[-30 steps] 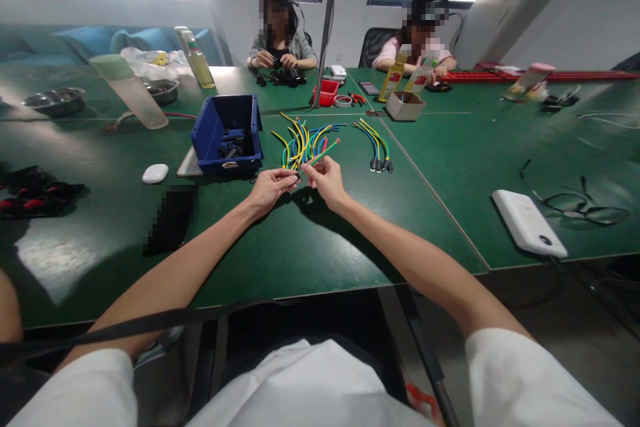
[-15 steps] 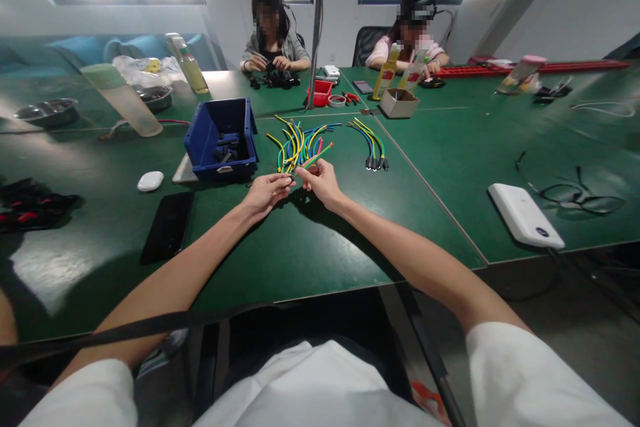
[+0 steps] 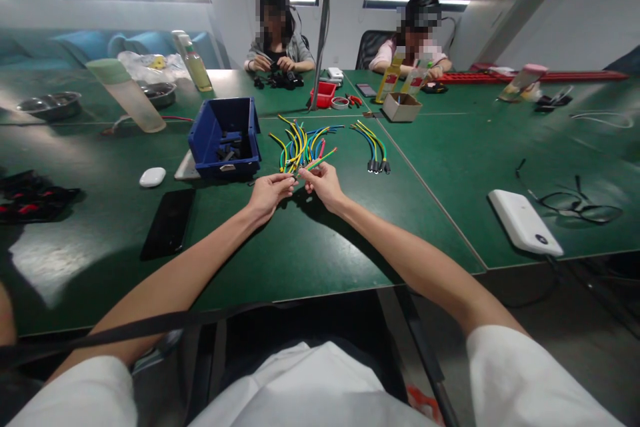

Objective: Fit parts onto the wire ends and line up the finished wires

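Observation:
My right hand [image 3: 325, 181] pinches a green-and-yellow wire [image 3: 327, 156], whose free end points up and to the right. Fingers of my left hand [image 3: 270, 195] are closed on a small black piece at the wire's near end, mostly covered by the fingertips. The two hands meet just in front of a loose pile of yellow, green and blue wires [image 3: 300, 137]. Right of the pile lies a smaller group of wires [image 3: 375, 138] with black sleeves on their near ends. Beyond my left hand stands a blue bin [image 3: 203, 155] with small black pieces [image 3: 233, 147] inside.
A black phone [image 3: 169, 223] and a white case [image 3: 153, 177] lie to the left. Rightward are a white power bank [image 3: 523, 219] and glasses [image 3: 575, 203]. A cardboard box [image 3: 401, 110], red tray [image 3: 325, 95] and metal pole [image 3: 323, 27] stand ahead. Two co-workers sit across the table.
The view has shifted slightly. Both hands stay together at the near end of the wire, with hardly any change in grip.

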{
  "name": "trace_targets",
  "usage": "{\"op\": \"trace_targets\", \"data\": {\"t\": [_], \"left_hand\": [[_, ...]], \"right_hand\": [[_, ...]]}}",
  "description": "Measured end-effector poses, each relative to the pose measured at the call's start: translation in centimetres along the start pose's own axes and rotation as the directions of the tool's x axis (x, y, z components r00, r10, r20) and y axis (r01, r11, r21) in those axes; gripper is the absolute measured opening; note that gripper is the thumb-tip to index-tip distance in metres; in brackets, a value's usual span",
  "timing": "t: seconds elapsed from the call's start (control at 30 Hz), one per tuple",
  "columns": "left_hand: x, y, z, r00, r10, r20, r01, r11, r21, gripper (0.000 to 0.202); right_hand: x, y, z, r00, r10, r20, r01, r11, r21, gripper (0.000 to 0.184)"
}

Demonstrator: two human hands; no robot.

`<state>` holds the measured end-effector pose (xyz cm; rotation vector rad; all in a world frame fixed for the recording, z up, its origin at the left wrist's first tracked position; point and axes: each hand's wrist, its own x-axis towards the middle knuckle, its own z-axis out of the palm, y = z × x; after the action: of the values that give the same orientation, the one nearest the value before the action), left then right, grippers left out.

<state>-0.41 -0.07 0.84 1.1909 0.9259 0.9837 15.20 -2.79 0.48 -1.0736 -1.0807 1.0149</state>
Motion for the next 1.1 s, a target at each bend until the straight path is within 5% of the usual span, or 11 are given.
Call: {"op": "trace_targets", "data": {"t": [0.1, 0.4, 1.1], "left_hand": [[0.5, -0.1, 0.0, 0.985, -0.153, 0.084, 0.165, 0.972, -0.170, 0.028], [0.4, -0.3, -0.2, 0.981, 0.175, 0.080, -0.185, 0.972, 0.142, 0.042], [0.9, -0.6, -1.0, 0.959, 0.256, 0.124, -0.281, 0.922, 0.267, 0.034]], "right_hand": [[-0.2, -0.2, 0.1, 0.999, -0.034, 0.011, 0.035, 0.996, -0.087, 0.040], [0.4, 0.7, -0.3, 0.995, -0.055, 0.079, 0.062, 0.994, -0.088, 0.034], [0.4, 0.6, -0.1, 0.986, -0.037, -0.162, 0.033, 0.999, -0.027, 0.037]]}}
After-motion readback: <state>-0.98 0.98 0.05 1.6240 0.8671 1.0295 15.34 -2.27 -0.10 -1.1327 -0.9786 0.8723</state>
